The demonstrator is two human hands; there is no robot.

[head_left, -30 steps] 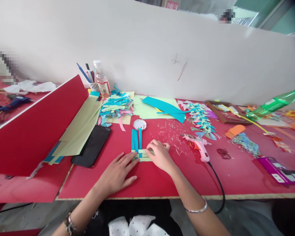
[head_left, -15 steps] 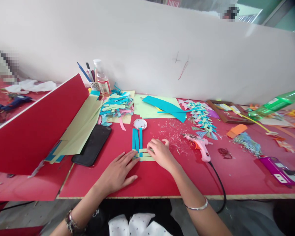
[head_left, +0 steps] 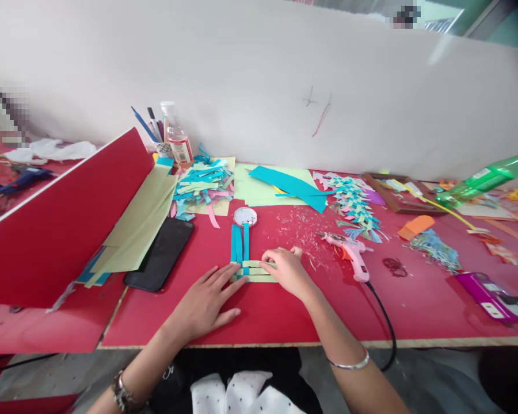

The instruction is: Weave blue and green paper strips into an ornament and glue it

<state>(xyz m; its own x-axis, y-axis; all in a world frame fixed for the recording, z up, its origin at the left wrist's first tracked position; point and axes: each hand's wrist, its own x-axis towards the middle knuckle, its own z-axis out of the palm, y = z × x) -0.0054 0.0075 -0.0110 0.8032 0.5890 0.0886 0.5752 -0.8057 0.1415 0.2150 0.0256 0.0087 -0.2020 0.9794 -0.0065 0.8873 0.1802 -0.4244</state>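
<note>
Blue paper strips (head_left: 246,244) run away from me on the red table, crossed by pale green paper strips (head_left: 263,278) that lie sideways. Where they overlap, the strips look woven. My left hand (head_left: 209,300) lies flat with fingers spread, its fingertips pressing the left part of the crossing. At the right, my right hand (head_left: 286,270) has its fingers drawn together on the uppermost green strip, whose near end they partly hide. A small round white lid (head_left: 245,217) sits just beyond the blue strips' far ends.
A pink glue gun (head_left: 349,253) with a black cord lies at the right. Left are a black phone (head_left: 159,256) and a standing red board (head_left: 69,218). Cut strips (head_left: 205,184) are heaped behind, near a bottle (head_left: 180,144). A green bottle (head_left: 486,178) leans far right.
My right hand has shifted slightly to the right along the top green strip. My left hand has stayed on the woven strips.
</note>
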